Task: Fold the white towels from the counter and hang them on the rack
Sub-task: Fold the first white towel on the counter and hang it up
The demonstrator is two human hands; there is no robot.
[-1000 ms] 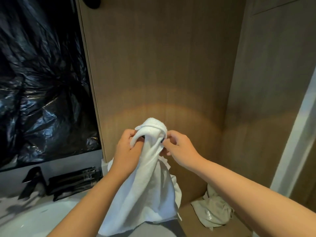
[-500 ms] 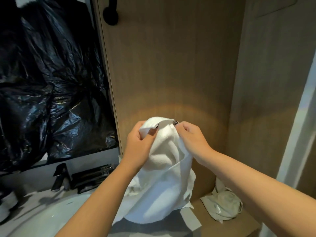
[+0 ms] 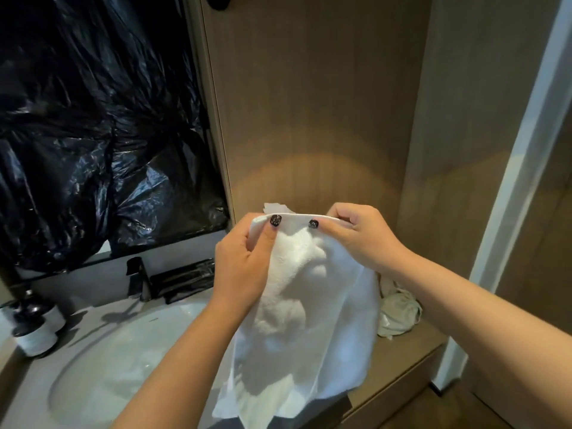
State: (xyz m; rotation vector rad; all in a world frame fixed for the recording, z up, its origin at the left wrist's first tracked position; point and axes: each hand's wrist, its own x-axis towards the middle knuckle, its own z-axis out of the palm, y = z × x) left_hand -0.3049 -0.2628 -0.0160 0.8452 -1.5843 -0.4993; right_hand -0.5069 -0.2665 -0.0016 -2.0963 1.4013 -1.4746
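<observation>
One white towel, rumpled, top hem taut between hands

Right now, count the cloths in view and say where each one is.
2. A white towel hangs from both hands, left hand and right hand pinching its top edge. A crumpled pale cloth lies on the wooden ledge behind. More may be hidden.

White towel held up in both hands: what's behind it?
Behind the white terry towel: the tan wood-grain wall panel above, a crumpled pale cloth peeking out at its right edge. Whatever lies directly behind stays hidden.
</observation>
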